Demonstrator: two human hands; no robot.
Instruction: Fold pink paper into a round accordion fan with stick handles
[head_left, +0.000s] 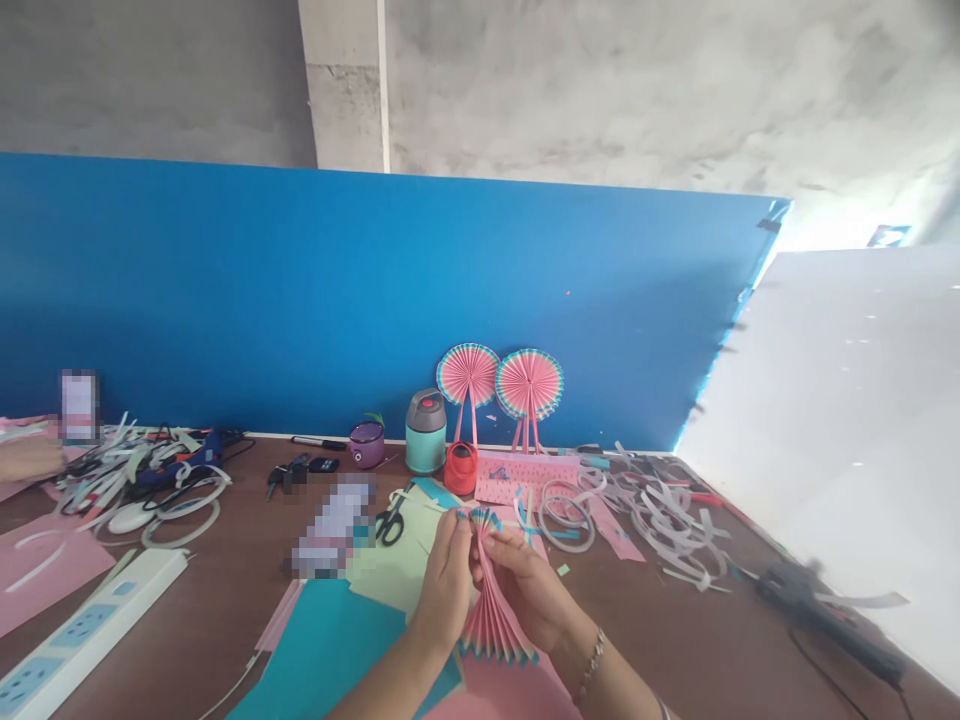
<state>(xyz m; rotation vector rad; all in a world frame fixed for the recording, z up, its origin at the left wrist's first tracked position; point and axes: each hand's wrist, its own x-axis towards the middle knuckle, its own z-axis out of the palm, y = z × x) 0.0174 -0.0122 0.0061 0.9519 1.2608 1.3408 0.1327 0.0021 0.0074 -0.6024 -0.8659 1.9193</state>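
Note:
My left hand (444, 582) and my right hand (534, 590) both pinch a pink accordion-folded paper fan (491, 610) with blue-edged pleats, held upright just above the table. The fingertips of both hands close on its narrow top end, while the pleats spread out toward me at the bottom. Beneath it lie a teal paper sheet (322, 650), a light green sheet (397, 565) and a pink sheet (517, 695). Black scissors (390, 523) rest just left of my left hand.
Two finished round pink fans (499, 385) lean on the blue partition (300, 300) behind a teal flask (426, 432), a purple cup (367, 444) and a red tape roll (460, 467). Paper strips (660, 520) pile at right, a glue gun (817, 605) beyond. A power strip (82, 630) lies left.

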